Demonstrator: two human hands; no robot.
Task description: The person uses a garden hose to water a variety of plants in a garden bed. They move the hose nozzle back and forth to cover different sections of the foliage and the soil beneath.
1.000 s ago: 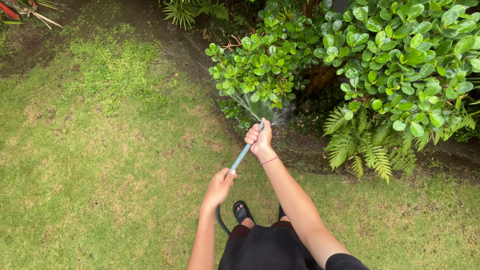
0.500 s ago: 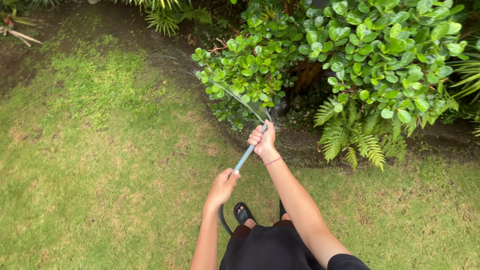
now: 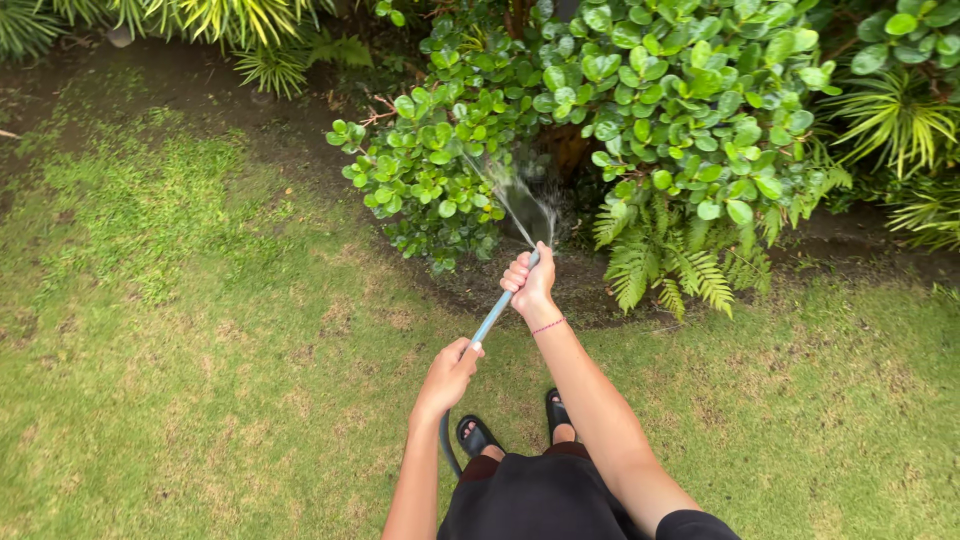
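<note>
Right hand: the right hand (image 3: 530, 280) is closed around the outlet end of the slim pale blue rubber garden hose (image 3: 490, 322), fingers curled tight, the thumb apparently pressed over the mouth.
Left hand: the left hand (image 3: 450, 372) is wrapped around the same hose lower down, near the body, fingers closed on it.
Hose: it runs in a straight line between the two hands, then curves down, dark, past the left wrist toward the feet in black open sandals (image 3: 475, 435).
Water: a thin fan of spray (image 3: 520, 195) leaves the hose tip and lands in the gap at the base of the round-leaved green shrub (image 3: 640, 90).
Around it: green ferns (image 3: 660, 260) just right of the spray, a strip of dark bare soil (image 3: 470, 285) under the shrub, patchy short green lawn (image 3: 200, 330) underfoot, spiky yellow-green plants (image 3: 230, 25) at the far left edge.
Doing it well: judging by the narrow fan, steady pressure at the mouth keeps the spray soft; aiming low at the soil and roots rather than at the leaves looks best, with the lower hand feeding slack so the hose does not kink.
</note>
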